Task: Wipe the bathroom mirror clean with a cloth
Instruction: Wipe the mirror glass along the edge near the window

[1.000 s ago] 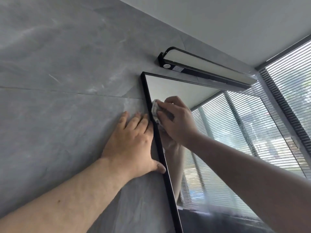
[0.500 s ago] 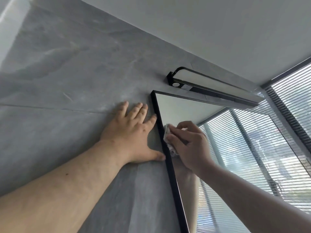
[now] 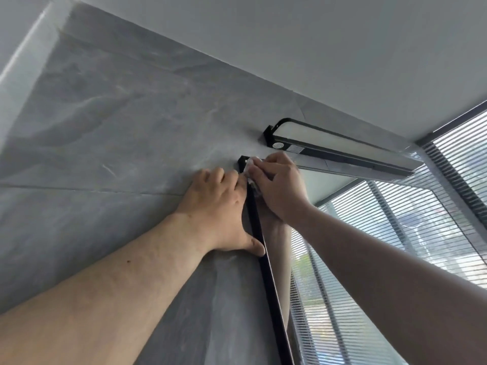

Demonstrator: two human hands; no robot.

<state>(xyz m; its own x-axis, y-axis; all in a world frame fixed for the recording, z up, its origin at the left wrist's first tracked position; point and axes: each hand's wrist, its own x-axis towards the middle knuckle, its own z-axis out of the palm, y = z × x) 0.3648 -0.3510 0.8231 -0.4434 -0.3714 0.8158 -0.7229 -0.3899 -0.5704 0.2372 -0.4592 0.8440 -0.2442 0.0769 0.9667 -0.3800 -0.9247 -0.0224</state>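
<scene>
1. My right hand grips a crumpled white cloth and presses it into the top left corner of the mirror, at the centre of the frame, fingers curled over the wad.
2. The cloth shows only as a small white bunch poking out past my fingertips, against the black frame at that corner and just under the near end of the wall light.
3. My left hand lies flat on the grey marbled wall tile, just left of the mirror's edge, fingers straight and together, holding nothing.
4. My left fingertips reach up to the frame beside the cloth, close to my right hand; whether the two hands touch I cannot tell.
5. My left thumb stretches down along the frame's outer side, its tip resting against the black strip, below centre.
6. The mirror's frame runs from the corner down to the lower middle of the frame, seen at a steep angle.
7. The glass reflects my right forearm just below the hand, and slatted window blinds that fill the right side of the picture.
8. Both my bare forearms enter from the bottom edge, the left from lower left, the right from lower right.
9. A pale ceiling spans the upper right.
</scene>
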